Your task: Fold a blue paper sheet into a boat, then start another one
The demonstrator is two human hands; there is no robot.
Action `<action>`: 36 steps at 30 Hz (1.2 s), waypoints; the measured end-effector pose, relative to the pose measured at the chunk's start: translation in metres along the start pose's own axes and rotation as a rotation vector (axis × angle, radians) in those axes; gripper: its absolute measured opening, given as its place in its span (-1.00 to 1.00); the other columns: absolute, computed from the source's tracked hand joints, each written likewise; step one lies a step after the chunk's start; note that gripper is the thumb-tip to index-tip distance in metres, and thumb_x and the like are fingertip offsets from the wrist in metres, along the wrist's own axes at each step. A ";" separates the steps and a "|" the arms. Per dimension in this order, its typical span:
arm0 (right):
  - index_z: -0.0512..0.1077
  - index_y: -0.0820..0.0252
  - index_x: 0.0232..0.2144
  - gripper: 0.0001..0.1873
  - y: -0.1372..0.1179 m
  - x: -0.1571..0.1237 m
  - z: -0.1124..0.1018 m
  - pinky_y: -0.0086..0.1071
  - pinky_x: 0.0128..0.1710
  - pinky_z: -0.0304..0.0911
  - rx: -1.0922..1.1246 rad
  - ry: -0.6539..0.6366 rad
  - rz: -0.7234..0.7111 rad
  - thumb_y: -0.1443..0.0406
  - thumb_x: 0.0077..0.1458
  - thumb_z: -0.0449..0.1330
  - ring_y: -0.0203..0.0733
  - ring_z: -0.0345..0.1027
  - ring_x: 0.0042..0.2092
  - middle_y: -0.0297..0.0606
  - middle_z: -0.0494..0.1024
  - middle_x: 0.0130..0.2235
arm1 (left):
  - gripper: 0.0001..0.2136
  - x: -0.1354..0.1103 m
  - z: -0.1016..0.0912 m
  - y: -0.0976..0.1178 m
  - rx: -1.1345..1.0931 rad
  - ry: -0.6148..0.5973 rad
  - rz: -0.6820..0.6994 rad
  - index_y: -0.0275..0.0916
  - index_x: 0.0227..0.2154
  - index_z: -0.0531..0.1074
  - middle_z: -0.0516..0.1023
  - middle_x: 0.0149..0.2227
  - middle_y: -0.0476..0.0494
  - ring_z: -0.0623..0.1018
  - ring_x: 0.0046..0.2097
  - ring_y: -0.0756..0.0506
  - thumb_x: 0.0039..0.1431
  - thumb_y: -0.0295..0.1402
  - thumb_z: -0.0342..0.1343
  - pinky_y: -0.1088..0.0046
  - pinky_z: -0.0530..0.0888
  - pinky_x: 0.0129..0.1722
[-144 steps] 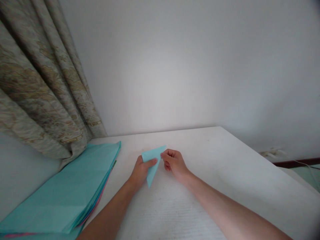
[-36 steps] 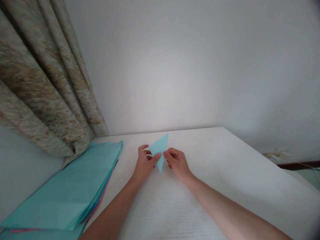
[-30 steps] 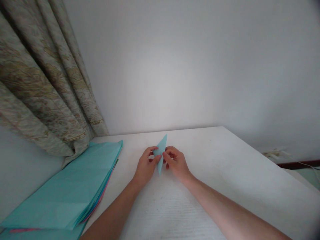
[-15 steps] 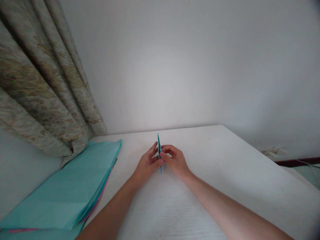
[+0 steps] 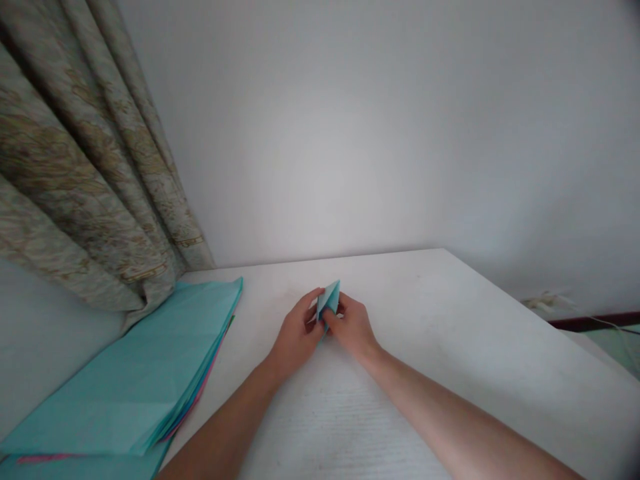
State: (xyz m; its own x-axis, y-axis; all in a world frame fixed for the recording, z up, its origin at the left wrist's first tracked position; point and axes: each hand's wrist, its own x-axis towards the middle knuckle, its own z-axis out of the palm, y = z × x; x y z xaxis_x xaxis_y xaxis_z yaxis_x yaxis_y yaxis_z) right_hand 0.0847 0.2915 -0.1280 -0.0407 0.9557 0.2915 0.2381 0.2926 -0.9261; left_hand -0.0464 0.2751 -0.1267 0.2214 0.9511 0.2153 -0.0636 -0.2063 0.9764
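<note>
A small folded piece of light blue paper [image 5: 330,297] stands between my two hands just above the white table [image 5: 450,347]. My left hand [image 5: 296,337] pinches it from the left, with the thumb and fingers closed on its edge. From the right, my right hand [image 5: 353,327] grips it with the fingers curled round the fold. Only the paper's pointed top shows above the fingers; the lower part is hidden.
A stack of large light blue sheets [image 5: 135,387], with pink and green edges below, lies on the table's left side. A patterned curtain [image 5: 85,173] hangs at the left, over the stack's far corner. A plain wall stands behind. The table's right edge drops away.
The paper went from a flat triangle held up, to edge-on, to a smaller folded shape. Both hands have closed in round it and lowered it slightly.
</note>
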 end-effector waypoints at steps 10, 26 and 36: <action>0.51 0.06 -0.19 -0.65 -0.005 -0.005 0.004 -0.43 -0.43 0.19 -0.134 -0.017 -0.150 0.40 -0.04 0.09 -0.24 0.32 -0.43 -0.30 0.55 -0.35 | -0.54 -0.005 -0.005 0.006 0.494 0.336 0.058 -0.22 0.00 0.41 0.59 -0.25 -0.09 0.52 -0.39 -0.04 -0.03 -0.52 0.01 0.43 0.43 -0.24; 0.50 0.06 -0.13 -0.49 -0.002 -0.006 0.000 -0.25 -0.22 0.35 0.019 0.074 -0.124 0.50 -0.16 0.10 -0.07 0.46 -0.24 -0.28 0.57 -0.19 | -0.59 -0.008 -0.003 0.011 0.376 0.391 0.044 -0.23 -0.04 0.45 0.52 -0.57 0.04 0.48 -0.49 -0.02 -0.03 -0.47 0.07 0.48 0.41 -0.42; 0.55 -0.05 -0.28 -0.60 -0.006 -0.003 -0.005 -0.34 -0.27 0.30 0.221 0.097 -0.325 0.50 -0.07 0.11 -0.18 0.41 -0.24 -0.28 0.54 -0.26 | -0.67 0.002 -0.003 0.011 -0.517 0.299 -0.091 -0.29 -0.29 0.55 0.59 -0.31 -0.17 0.53 -0.33 -0.08 -0.24 -0.53 0.20 0.41 0.47 -0.32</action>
State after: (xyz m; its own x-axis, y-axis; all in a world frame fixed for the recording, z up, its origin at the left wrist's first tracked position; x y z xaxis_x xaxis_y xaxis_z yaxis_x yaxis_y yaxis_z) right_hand 0.0884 0.2864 -0.1221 0.0152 0.8078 0.5893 0.0129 0.5891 -0.8079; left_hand -0.0494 0.2752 -0.1154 -0.0304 0.9985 0.0446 -0.5383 -0.0539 0.8410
